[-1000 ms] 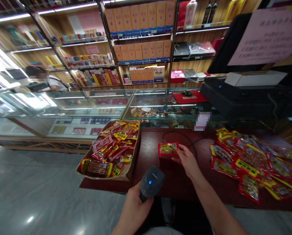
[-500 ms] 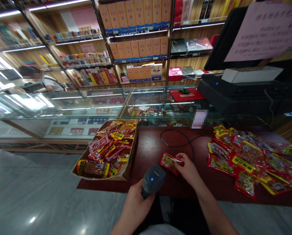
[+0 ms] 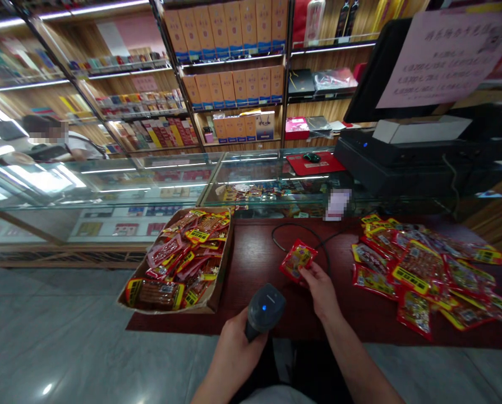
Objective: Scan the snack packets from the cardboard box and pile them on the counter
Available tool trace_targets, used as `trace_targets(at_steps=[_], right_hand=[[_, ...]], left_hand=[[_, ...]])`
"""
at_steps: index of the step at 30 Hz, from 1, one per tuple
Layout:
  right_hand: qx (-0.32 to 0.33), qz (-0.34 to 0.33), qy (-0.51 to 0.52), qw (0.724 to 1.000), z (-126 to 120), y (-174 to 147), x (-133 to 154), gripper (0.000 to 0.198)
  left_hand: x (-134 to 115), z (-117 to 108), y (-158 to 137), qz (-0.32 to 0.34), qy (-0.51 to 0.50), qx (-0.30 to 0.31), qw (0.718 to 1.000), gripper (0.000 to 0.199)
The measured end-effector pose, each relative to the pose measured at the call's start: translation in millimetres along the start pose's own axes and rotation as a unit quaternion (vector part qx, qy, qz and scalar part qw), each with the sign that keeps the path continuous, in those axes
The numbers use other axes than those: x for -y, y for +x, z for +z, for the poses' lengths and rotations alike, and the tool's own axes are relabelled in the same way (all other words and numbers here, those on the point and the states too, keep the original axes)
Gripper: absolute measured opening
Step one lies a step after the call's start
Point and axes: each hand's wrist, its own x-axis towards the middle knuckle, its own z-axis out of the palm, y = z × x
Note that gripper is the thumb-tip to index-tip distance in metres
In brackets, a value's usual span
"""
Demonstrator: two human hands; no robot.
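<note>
Head cam, only view here: left hand [image 3: 237, 342] is down at bottom center, fingers wrapped around a dark handheld scanner [image 3: 266, 306], its head tipped up and away with a blue light showing. Right hand [image 3: 321, 287] comes in from lower right, forearm slanting across the desk [image 3: 251, 252], thumb and fingers pinching the near right corner of a small red packet [image 3: 298, 259]. Packet's tilted, up beyond the scanner and not touching it.

Hard-to-see stuff: most of the scanner's grip is buried in the fist, both forearms get cut off by the bottom border, and I can't read the packet's print. A black cable [image 3: 295, 224] loops behind the packet, so part of it is covered.

Room-wise, dark red wood shows between the packet and the cardboard box [image 3: 221, 278] on the left, and again over to the packet pile [image 3: 421, 269] on the right. The box's near left corner looks to poke past the desk's edge. Glass case [image 3: 170, 179] borders the far side.
</note>
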Motion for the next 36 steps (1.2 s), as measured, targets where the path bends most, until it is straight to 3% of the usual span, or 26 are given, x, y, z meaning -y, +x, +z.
trace_targets(at_steps=[8,15,29,36], right_hand=[[0.036,-0.027,-0.033,0.998,-5,7,-20,0.046],[0.023,-0.038,-0.051,0.998,-9,7,-25,0.047],[0.014,0.005,0.045,0.999,-8,6,-22,0.056],[0.007,0.012,0.046,0.999,-7,7,-22,0.060]], left_hand=[[-1,-3,-2,-0.015,0.013,-0.009,1.000,0.019],[-1,3,1,-0.009,0.010,0.007,1.000,0.021],[-9,0,1,-0.004,-0.002,0.021,1.000,0.030],[-5,-1,2,-0.009,0.027,0.019,0.999,0.025]])
